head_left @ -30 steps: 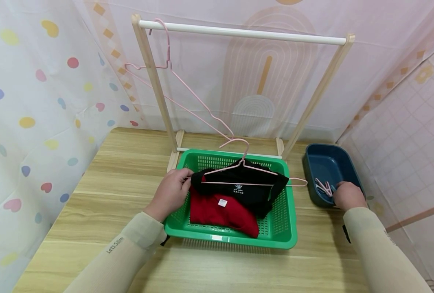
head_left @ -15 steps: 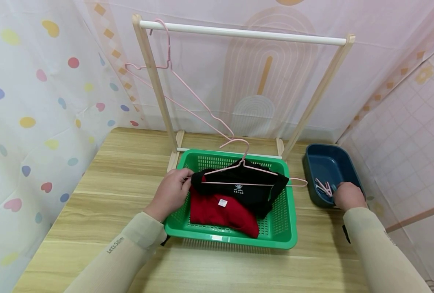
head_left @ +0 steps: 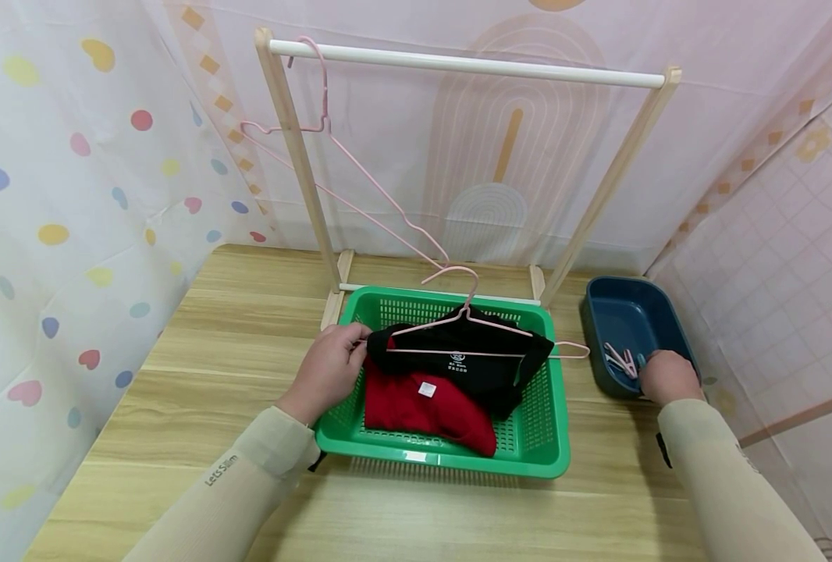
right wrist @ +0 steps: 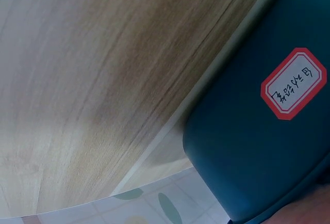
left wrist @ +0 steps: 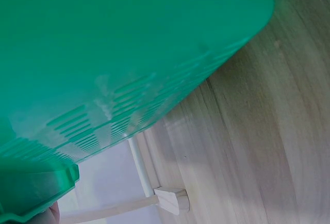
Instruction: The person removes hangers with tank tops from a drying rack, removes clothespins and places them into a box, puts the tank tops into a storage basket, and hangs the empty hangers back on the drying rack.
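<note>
In the head view, my left hand (head_left: pixel 328 367) pinches the left end of a pink hanger (head_left: pixel 471 293) above the green basket (head_left: pixel 556 437). A black top (head_left: pixel 486 373) with a small white print is draped on that hanger, its strap close to my fingertips. Folded red cloth (head_left: pixel 426 410) with a white tag lies below it in the basket. My right hand (head_left: pixel 669 376) reaches into a dark blue bin (head_left: pixel 623 293). Pale pink clothespins (head_left: pixel 621 359) lie beside its fingers. The right fingertips are hidden, so what they hold does not show.
Behind the basket stands a wooden rack with a white rail (head_left: pixel 458 62). Another pink hanger (head_left: pixel 388 195) hangs at its left end. The right wrist view shows the bin's outer wall with a red-edged label (right wrist: pixel 294 83). Patterned curtains enclose the wooden table (head_left: pixel 198 351).
</note>
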Available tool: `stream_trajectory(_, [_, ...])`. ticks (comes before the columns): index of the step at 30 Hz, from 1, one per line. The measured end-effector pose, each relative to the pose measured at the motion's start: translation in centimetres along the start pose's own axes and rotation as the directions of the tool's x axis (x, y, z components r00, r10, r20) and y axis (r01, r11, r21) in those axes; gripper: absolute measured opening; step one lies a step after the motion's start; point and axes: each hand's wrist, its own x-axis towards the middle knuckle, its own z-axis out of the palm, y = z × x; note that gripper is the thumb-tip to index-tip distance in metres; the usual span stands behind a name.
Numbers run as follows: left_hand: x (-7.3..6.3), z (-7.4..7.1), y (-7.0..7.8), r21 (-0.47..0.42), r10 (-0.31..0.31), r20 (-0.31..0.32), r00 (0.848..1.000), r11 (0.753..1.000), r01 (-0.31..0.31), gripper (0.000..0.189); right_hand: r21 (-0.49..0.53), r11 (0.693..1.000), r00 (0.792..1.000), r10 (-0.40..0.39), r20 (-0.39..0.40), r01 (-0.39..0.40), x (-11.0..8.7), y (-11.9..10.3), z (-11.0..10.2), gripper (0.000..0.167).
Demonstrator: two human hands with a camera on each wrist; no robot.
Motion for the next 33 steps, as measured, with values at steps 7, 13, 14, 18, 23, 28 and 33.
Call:
stream_trajectory(7, [-0.03, 0.02, -0.01, -0.001, 0.004, -0.008, 1.0, 1.0, -0.004, 0.013, 0.001, 1.0, 1.0, 0.006, 0.014, -0.006, -0.09, 0.08, 0.02, 0.027])
stream_trajectory(13, [-0.05, -0.02, 0.03, 0.0, 0.003, -0.005, 1.0, 1.0, -0.003, 0.013, 0.005, 1.0, 1.0, 0.015, 0.026, -0.015, -0.12, 0.13, 0.02, 0.027])
stream_trajectory(14, [-0.05, -0.04, 0.05, -0.001, 0.002, -0.003, 1.0, 1.0, -0.002, 0.013, 0.005, 1.0, 0.999, 0.016, 0.028, -0.017, -0.12, 0.12, 0.0, 0.028])
stream_trajectory(18, [-0.06, -0.04, 0.04, -0.002, 0.004, -0.004, 1.0, 1.0, -0.004, 0.013, 0.008, 1.0, 1.0, 0.021, 0.023, -0.021, -0.13, 0.02, -0.02, 0.028])
stream_trajectory(23, [-0.05, 0.0, -0.03, 0.002, 0.009, -0.007, 1.0, 1.0, -0.009, 0.013, 0.027, 0.999, 1.0, 0.02, 0.01, -0.021, -0.21, 0.08, 0.03, 0.026])
stream_trajectory(28, [0.01, 0.01, -0.07, 0.007, 0.012, -0.005, 1.0, 1.0, -0.012, 0.014, 0.053, 0.998, 0.999, 0.029, -0.015, -0.028, -0.29, 0.14, 0.09, 0.024])
stream_trajectory(33, [-0.03, 0.08, -0.06, 0.009, 0.018, -0.012, 1.0, 1.0, -0.018, 0.014, 0.089, 0.996, 0.998, 0.034, -0.061, -0.028, -0.45, 0.14, 0.37, 0.036])
